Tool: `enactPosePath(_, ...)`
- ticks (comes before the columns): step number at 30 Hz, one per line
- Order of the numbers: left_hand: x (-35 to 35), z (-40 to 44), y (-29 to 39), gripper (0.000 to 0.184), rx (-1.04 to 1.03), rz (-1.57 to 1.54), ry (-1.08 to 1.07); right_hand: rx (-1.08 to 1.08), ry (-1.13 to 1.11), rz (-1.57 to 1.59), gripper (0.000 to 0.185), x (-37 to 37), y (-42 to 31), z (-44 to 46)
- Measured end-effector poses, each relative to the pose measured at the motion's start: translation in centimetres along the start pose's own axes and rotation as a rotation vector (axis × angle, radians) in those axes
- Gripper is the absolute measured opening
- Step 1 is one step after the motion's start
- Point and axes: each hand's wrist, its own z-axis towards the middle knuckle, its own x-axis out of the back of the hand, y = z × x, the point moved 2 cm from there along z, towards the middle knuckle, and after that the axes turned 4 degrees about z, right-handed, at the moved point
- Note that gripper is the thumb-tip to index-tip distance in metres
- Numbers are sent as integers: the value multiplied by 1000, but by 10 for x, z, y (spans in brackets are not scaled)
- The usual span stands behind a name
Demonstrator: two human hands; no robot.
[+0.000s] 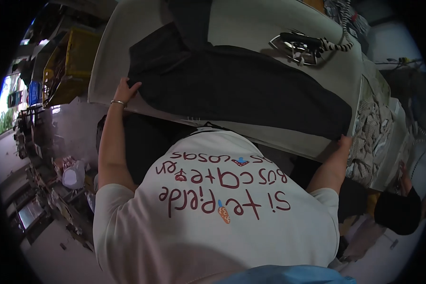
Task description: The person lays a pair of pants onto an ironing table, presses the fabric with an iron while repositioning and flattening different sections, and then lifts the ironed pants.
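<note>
Dark grey trousers (pixel 251 90) lie spread over a pale padded ironing table (pixel 113 52), one leg stretched to the right. At the left end of the garment, my left hand (pixel 127 92), with a bracelet on its wrist, has thumb and fingers closed at the cloth's edge. My right hand (pixel 345 142) pinches the hem corner at the right end, near the table's front edge. Beyond the trousers, at the upper right, an iron (pixel 298 47) with a striped cord rests on the table.
A yellow crate (pixel 75 66) stands left of the table. Crumpled striped fabric (pixel 371 128) is heaped to the right. Another person (pixel 397 210) in dark clothing is at the lower right, one arm reaching toward the fabric pile. Cluttered shelves line the far left.
</note>
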Motion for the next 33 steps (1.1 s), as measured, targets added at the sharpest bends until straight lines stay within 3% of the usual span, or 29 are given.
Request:
enactPosePath(2, 13, -8, 4, 58, 87, -154, 11, 309, 214, -295, 45, -3, 23, 12)
enactPosePath(4, 27, -17, -3, 56, 154, -309, 17, 353, 190, -184, 42, -3, 59, 12)
enactPosePath(6, 45, -34, -20, 50, 253, -629, 57, -172, -303, 153, 42, 12, 55, -68)
enactPosePath(7, 43, -37, -44, 50, 252, -627, 57, -417, -669, 827, 45, 13, 79, -102)
enactPosePath(8, 36, -38, -80, 47, 209, -671, 130, -407, -767, 786, 41, 13, 108, -119)
enactPosePath(10, 38, -42, -95, 44, 152, -712, 193, -460, -752, 789, 38, 10, 100, -140)
enactPosePath(13, 31, -27, -76, 42, 280, -824, 81, -593, -706, 770, 31, 27, 72, -185)
enactPosePath(15, 23, 29, -64, 45, 386, -548, 80, -686, -664, 750, 26, 51, 60, -209)
enactPosePath(16, 36, 61, -36, 51, 385, -533, -225, -578, -730, 799, 23, 60, 33, -199)
enactPosePath(17, 45, 71, 14, 52, 272, -736, -6, -538, -695, 858, 13, 61, 26, -159)
enactPosePath(18, 53, 104, 36, 49, 247, -795, 10, -560, -623, 880, 13, 72, 0, -131)
enactPosePath(19, 73, 144, 47, 48, 95, -673, -38, -579, -550, 903, 14, 89, -33, -109)
enactPosePath(20, 99, 175, 62, 48, 117, -854, 14, -363, -593, 723, 18, 127, -75, -101)
enactPosePath(21, 150, 157, 113, 47, 71, -771, 115, -150, -626, 535, 23, 167, -116, -100)
enactPosePath(22, 182, 209, 90, 41, -22, -871, 179, 23, -558, 815, 29, 196, -130, -83)
enactPosePath(24, 269, 223, 86, 38, -162, -601, 368, 179, -177, 1127, 29, 282, -149, -114)
enactPosePath(25, 305, 224, 81, 38, -203, -478, 456, 254, -39, 1322, 28, 315, -133, -106)
enactPosePath(26, 331, 219, 76, 39, -202, -483, 490, 248, -25, 1322, 28, 341, -105, -81)
enactPosePath(28, 333, 196, 74, 38, -10, -1287, 382, 390, -84, 1594, 31, 387, -56, -41)
enactPosePath(31, 315, 239, -7, 35, -210, -1338, 376, 416, 94, 1687, 28, 327, -102, -128)
enactPosePath(33, 259, 229, -32, 35, -148, -1266, 322, 404, 110, 1727, 28, 279, -100, -133)
